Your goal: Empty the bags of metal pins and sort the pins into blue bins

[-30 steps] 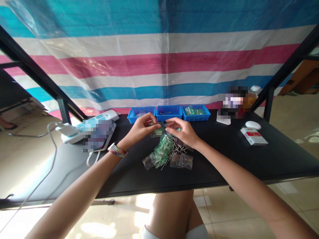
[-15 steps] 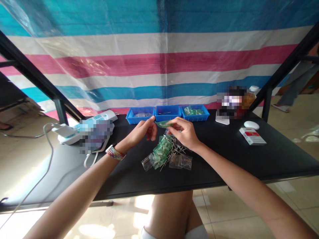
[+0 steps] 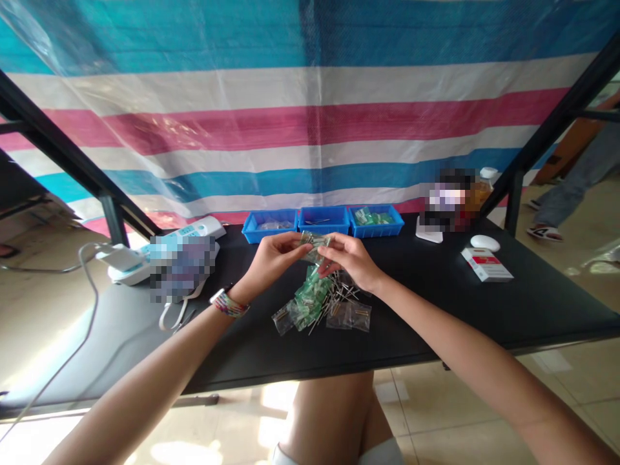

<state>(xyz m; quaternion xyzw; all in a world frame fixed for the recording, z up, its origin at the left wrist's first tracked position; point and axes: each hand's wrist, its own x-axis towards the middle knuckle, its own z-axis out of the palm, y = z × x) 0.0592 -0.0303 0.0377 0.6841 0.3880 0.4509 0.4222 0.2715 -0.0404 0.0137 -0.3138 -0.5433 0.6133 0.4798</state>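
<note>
Pinching a greenish packet (image 3: 316, 245) between them, the left hand (image 3: 274, 261) and right hand (image 3: 353, 261) met over the worktop (image 3: 416, 316); from where I stood, the fingers of each pressed on its own side's edge. Around that packet, green packets (image 3: 309, 296) lay heaped at six o'clock against loose metal pins (image 3: 334, 296), with clear packets (image 3: 349, 316) at five and seven. Blue trays stood in a row: the left tray (image 3: 267, 237) at ten, the middle tray (image 3: 323, 228) at twelve, the right tray (image 3: 378, 230), holding green packets, at two. A power strip (image 3: 198, 231) sat at nine, a box (image 3: 487, 266) at three.
</note>
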